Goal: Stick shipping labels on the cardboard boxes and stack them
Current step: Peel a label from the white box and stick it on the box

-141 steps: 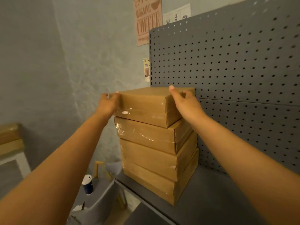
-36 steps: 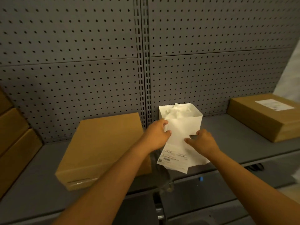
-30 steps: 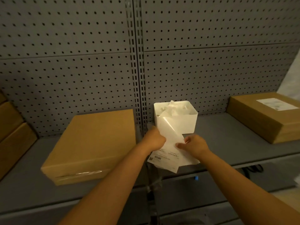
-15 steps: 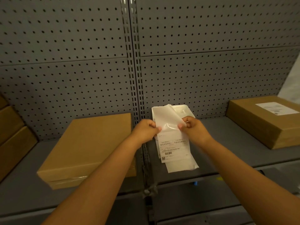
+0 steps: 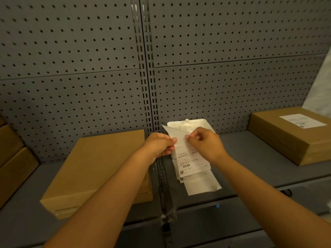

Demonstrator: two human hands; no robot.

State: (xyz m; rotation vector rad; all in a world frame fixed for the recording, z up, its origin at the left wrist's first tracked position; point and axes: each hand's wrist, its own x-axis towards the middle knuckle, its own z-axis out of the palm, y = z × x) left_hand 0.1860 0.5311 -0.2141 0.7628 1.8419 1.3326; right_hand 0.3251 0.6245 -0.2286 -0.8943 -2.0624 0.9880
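Observation:
A strip of white shipping labels (image 5: 189,165) hangs in front of me, printed side toward me. My left hand (image 5: 159,145) pinches its upper left edge, where a translucent backing sheet (image 5: 172,133) is folded up and away. My right hand (image 5: 204,144) pinches the top of the strip just to the right. A plain cardboard box (image 5: 100,167) lies flat on the grey shelf (image 5: 250,169) left of my hands. A second cardboard box (image 5: 286,138) at the right carries a white label (image 5: 302,120) on its top.
A white bin (image 5: 202,123) with crumpled backing paper stands on the shelf behind the labels. Stacked cardboard boxes (image 5: 12,158) show at the left edge. A grey pegboard wall (image 5: 232,68) backs the shelf, with a slotted upright (image 5: 152,104) in the middle.
The camera turned from the box stack to this shelf. Both hands raised the label strip from the bin, and the backing corner has been peeled further up.

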